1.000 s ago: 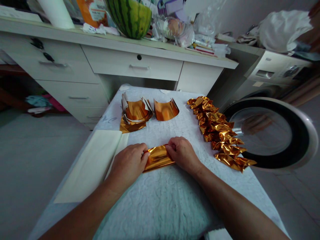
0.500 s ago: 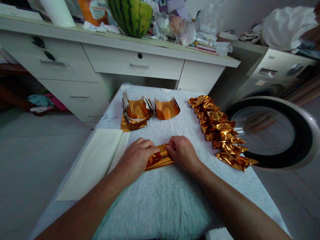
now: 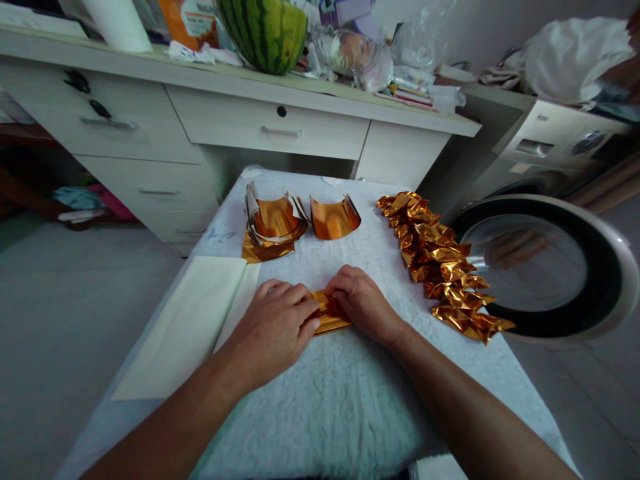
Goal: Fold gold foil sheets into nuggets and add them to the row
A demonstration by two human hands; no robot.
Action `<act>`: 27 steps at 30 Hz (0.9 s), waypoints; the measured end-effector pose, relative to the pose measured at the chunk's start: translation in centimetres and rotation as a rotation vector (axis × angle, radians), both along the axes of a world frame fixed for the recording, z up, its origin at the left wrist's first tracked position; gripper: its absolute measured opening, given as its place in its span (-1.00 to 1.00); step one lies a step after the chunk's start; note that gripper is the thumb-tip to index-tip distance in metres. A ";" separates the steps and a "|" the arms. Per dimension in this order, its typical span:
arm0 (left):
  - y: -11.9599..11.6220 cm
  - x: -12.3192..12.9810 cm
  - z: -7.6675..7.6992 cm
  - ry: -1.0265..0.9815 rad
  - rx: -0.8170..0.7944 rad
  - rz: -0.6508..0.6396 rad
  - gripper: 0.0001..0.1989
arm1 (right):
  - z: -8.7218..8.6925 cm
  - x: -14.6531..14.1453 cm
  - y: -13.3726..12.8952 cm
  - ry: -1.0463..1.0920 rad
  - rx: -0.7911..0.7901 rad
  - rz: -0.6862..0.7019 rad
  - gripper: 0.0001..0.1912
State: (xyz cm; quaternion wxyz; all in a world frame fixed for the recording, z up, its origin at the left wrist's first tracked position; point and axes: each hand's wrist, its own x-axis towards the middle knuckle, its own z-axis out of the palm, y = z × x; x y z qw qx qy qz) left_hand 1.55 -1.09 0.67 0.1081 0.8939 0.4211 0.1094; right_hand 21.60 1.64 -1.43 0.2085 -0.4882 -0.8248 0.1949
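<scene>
A strip of gold foil (image 3: 332, 323), shiny and folded flat with straight creases along its length, lay on the desk (image 3: 373, 252) between the person's two hands. The left hand (image 3: 275, 327) spread over the strip's left end, fingers bent and thumb near the forefinger; whether it pinched the foil underneath could not be told. The right hand (image 3: 366, 305) was nearly closed, its thumb and fingertips gripping the strip's far right part. Beneath them, the pale desk cover (image 3: 500, 383) looked soft and wrinkled.

Beyond the hands stood a stack of curled sheets (image 3: 275, 217), gold inside with whitish edges, and just beside it a single curved sheet (image 3: 334, 222), smooth as a trough. Off-white paper (image 3: 183, 327) lay flat near the left forearm. On the right ran a slanting row of crumpled foil pieces (image 3: 447, 253), sharp-cornered and glinting, close together.
</scene>
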 end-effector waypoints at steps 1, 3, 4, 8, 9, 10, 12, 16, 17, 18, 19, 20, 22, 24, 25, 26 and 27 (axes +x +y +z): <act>-0.1 0.1 0.0 0.020 0.020 0.001 -0.78 | 0.0 0.1 0.1 0.002 0.006 0.033 -0.73; -0.4 0.2 -0.2 0.055 0.066 0.001 -0.75 | 0.0 0.3 0.3 -0.004 0.021 0.077 -0.71; -0.5 0.3 -0.3 0.068 0.086 0.001 -0.74 | 0.1 0.4 0.3 -0.007 0.028 0.092 -0.71; -0.9 0.5 -0.5 0.093 0.141 0.000 -0.74 | 0.7 0.6 0.1 -0.037 0.023 0.115 -0.71; -1.1 0.6 -0.6 0.101 0.154 0.001 -0.75 | 0.9 0.5 -0.1 -0.056 0.014 0.105 -0.73; -1.3 0.7 -0.6 0.112 0.169 0.004 -0.77 | 1.1 0.4 -0.3 -0.080 0.002 0.090 -0.75; -1.8 1.0 -0.9 0.140 0.205 0.014 -0.78 | 1.6 0.1 -0.7 -0.137 -0.016 0.051 -0.81; -3.3 1.3 -1.8 0.199 0.243 0.023 -0.60 | 2.4 -0.5 -1.6 -0.240 -0.028 -0.011 -0.87; -3.7 1.3 -2.2 0.207 0.241 0.031 -0.51 | 2.4 -0.6 -1.8 -0.257 -0.026 -0.020 -0.88; -4.1 1.2 -2.5 0.203 0.245 0.043 -0.43 | 2.4 -0.7 -1.9 -0.272 -0.023 -0.027 -0.87; -4.4 1.0 -2.8 0.197 0.245 0.045 -0.39 | 2.4 -0.8 -2.1 -0.283 -0.017 -0.032 -0.85; -4.7 0.9 -3.1 0.186 0.242 0.052 -0.36 | 2.4 -0.9 -2.2 -0.291 -0.010 -0.036 -0.82; -5.0 0.5 -3.5 0.175 0.232 0.043 -0.33 | 2.2 -0.9 -2.3 -0.301 0.001 -0.042 -0.78; -5.1 0.1 -3.8 0.158 0.227 0.024 -0.31 | 2.0 -1.0 -2.5 -0.304 0.009 -0.043 -0.77; -5.1 -0.1 -3.8 0.150 0.225 0.019 -0.31 | 1.9 -1.0 -2.5 -0.305 0.012 -0.043 -0.77; -5.2 -0.3 -3.8 0.144 0.222 0.012 -0.31 | 1.9 -1.0 -2.5 -0.310 0.015 -0.043 -0.78; -5.2 -0.6 -3.8 0.142 0.217 0.002 -0.32 | 1.8 -1.0 -2.5 -0.315 0.019 -0.044 -0.78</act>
